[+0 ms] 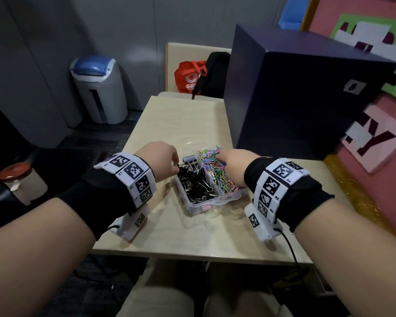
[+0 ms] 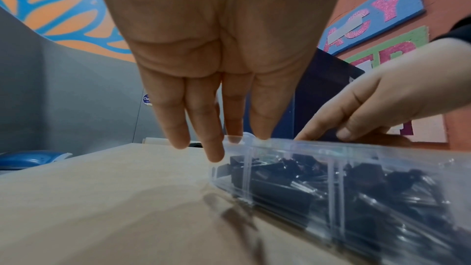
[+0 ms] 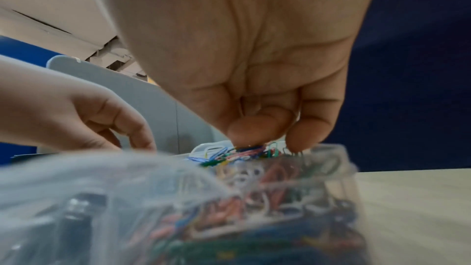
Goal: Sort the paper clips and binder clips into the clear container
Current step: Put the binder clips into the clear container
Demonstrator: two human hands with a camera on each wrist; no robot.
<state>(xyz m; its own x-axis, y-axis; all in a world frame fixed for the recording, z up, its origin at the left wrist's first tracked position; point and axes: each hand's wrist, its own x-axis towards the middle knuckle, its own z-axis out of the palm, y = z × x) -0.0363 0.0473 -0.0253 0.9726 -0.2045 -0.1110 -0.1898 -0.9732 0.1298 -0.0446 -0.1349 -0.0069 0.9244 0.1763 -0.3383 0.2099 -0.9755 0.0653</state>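
Nearest us on the counter point(image 1: 169, 225), the clear container point(image 1: 212, 200) has 2 compartments, black binder clips point(image 1: 196, 179) on the left and coloured paper clips point(image 1: 215, 170) on the right, both too many to count. We judge the sorting nearly done, since no loose clips show outside. Our left hand point(image 1: 162, 160) reaches in with fingers mostly straight, its grasp unclear, while our right hand point(image 1: 234, 164) pinches paper clips.

Dark blue box point(image 1: 302, 92) on table point(image 1: 174, 120); grey bin point(image 1: 100, 88) on floor.
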